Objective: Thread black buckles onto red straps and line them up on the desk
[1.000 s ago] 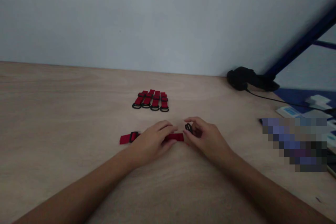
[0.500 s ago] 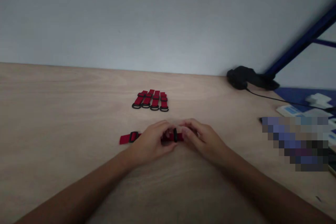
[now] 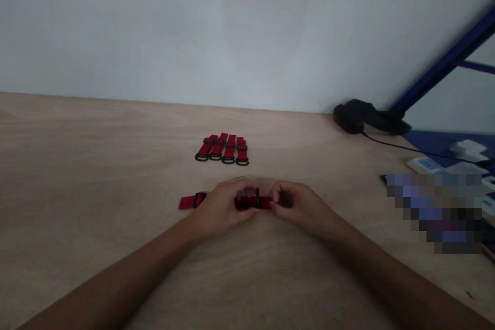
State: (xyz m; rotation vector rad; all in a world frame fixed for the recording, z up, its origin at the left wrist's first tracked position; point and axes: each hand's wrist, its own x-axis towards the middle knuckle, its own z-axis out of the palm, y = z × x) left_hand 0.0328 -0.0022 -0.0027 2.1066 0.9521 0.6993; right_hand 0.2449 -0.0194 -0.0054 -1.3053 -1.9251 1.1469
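Note:
A red webbing strap (image 3: 188, 201) lies flat on the wooden table (image 3: 96, 165) in front of me. A black slider (image 3: 198, 199) sits near its left end. My left hand (image 3: 222, 206) is curled over the middle of the strap and pinches it. My right hand (image 3: 297, 205) pinches the strap's right end. Between the two hands a black ring (image 3: 257, 198) stands upright on the strap. Beyond the hands lies a row of several folded red straps with black D-rings (image 3: 223, 149).
A black device (image 3: 358, 115) with a cable (image 3: 406, 147) sits at the back right by the wall. White and blue items (image 3: 464, 152) and a blurred patch lie at the right edge. A blue metal bar (image 3: 444, 64) slants up the wall.
My right hand brought the black ring to the strap's right end and slid it onto the strap. Both hands have closed in around it.

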